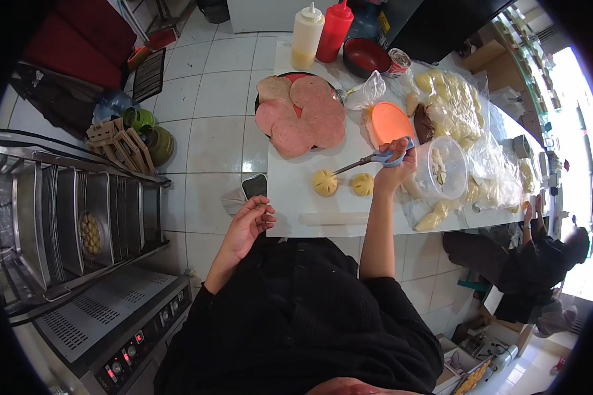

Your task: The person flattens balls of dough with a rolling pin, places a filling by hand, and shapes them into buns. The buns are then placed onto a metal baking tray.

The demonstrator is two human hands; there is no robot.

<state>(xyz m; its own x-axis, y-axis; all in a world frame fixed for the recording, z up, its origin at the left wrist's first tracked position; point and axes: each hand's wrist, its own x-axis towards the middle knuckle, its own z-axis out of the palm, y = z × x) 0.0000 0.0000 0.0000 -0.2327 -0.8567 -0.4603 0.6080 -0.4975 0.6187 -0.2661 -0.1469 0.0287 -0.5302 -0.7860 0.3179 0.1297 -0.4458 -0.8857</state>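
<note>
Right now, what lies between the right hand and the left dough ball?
In the head view, scissors reach from the right hand toward the left dough ball; the right dough ball sits alongside.

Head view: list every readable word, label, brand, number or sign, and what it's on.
Metal appliance, lower left: red-lit displays, too small and blurred to read.
Red-and-white can: label print too small to read.
Scissors in the right hand: no lettering visible.
No text can be quoted reliably.
</note>
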